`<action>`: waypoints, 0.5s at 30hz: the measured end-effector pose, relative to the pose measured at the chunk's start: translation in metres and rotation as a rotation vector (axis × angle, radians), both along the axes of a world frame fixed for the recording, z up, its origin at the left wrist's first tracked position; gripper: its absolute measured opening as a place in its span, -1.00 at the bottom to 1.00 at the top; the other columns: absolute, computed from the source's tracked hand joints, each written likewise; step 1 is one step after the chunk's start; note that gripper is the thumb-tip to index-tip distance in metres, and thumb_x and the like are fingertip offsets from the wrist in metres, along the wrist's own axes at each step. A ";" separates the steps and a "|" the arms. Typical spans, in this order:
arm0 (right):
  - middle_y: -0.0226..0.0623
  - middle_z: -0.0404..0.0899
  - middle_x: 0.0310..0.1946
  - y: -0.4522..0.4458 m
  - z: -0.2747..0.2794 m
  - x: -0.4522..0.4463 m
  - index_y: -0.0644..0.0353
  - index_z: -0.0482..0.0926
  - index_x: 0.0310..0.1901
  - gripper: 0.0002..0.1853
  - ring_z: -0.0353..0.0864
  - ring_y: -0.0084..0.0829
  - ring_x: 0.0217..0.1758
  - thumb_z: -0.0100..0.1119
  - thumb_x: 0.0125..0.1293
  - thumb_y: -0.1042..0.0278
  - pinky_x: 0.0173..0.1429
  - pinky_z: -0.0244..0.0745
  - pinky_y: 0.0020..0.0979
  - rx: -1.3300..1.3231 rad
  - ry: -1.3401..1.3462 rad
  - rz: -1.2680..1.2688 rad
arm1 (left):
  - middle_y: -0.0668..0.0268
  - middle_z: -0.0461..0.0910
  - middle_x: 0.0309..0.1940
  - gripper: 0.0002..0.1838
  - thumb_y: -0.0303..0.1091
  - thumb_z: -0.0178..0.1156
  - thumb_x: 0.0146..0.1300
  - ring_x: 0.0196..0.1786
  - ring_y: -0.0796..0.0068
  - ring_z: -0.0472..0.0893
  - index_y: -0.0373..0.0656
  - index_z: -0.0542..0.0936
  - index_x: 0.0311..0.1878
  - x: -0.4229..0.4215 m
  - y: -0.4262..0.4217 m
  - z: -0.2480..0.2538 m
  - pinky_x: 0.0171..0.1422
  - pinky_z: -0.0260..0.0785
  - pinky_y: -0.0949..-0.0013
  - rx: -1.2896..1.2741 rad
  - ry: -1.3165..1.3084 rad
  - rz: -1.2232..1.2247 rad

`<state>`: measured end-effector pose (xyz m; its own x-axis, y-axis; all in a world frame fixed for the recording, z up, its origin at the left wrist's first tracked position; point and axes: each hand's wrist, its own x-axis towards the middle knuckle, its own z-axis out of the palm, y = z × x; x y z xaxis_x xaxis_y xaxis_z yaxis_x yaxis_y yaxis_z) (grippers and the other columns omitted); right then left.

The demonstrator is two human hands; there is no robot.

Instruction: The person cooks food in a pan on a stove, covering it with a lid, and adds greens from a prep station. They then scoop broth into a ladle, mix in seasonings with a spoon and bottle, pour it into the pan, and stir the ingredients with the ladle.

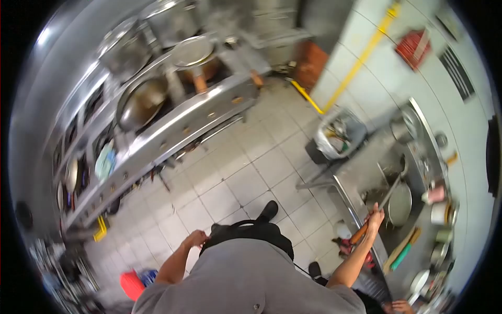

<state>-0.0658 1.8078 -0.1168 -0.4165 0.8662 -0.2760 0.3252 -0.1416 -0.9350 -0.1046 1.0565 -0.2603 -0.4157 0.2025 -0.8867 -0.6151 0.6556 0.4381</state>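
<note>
My right hand (374, 217) is closed round a long-handled ladle at the sink counter. The ladle (388, 195) has an orange-brown wooden grip and a grey metal shaft reaching over the sink (379, 168); its rounded head lies at the far end. Beside the shaft, a round, pale, shallow strainer or pan (400, 205) sits in the basin; blur hides which. My left hand (196, 239) hangs by my waist, fingers curled in, with nothing visible in it.
A stove (198, 108) with a wok (142, 103), a wood-handled strainer (193, 52) and large pots (125, 49) runs along the left. A lined bin (342, 136) stands beyond the sink. Another person's hand (402, 306) shows at bottom right. A green-handled brush (402, 255) lies on the counter.
</note>
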 end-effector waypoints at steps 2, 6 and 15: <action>-0.51 0.20 -0.70 -0.024 0.000 -0.019 0.05 0.29 -0.27 -0.71 0.21 -0.59 -0.79 0.15 0.41 0.09 -0.78 0.15 -0.47 -0.055 -0.005 0.042 | 0.14 0.63 -0.39 -0.56 -0.04 0.30 0.24 -0.38 0.32 0.67 -0.35 0.60 -0.25 0.017 -0.012 -0.001 -0.41 0.65 0.24 -0.054 -0.019 0.088; -0.50 0.21 -0.69 -0.048 -0.002 -0.045 0.09 0.29 -0.44 -0.62 0.18 -0.56 -0.77 0.11 0.42 0.05 -0.75 0.15 -0.44 -0.001 -0.096 0.025 | 0.15 0.63 -0.35 -0.51 0.04 0.29 0.23 -0.33 0.35 0.67 -0.31 0.59 -0.19 0.059 -0.055 0.001 -0.33 0.66 0.22 -0.024 -0.040 0.233; -0.43 0.30 -0.69 -0.157 -0.042 -0.127 0.15 0.39 -0.33 -0.69 0.26 -0.51 -0.77 0.14 0.40 0.09 -0.76 0.25 -0.36 0.301 -0.099 0.254 | 0.12 0.63 -0.25 -0.47 0.03 0.20 0.29 -0.29 0.30 0.70 -0.37 0.56 -0.10 0.195 -0.174 -0.032 -0.35 0.66 0.26 -0.025 -0.097 0.582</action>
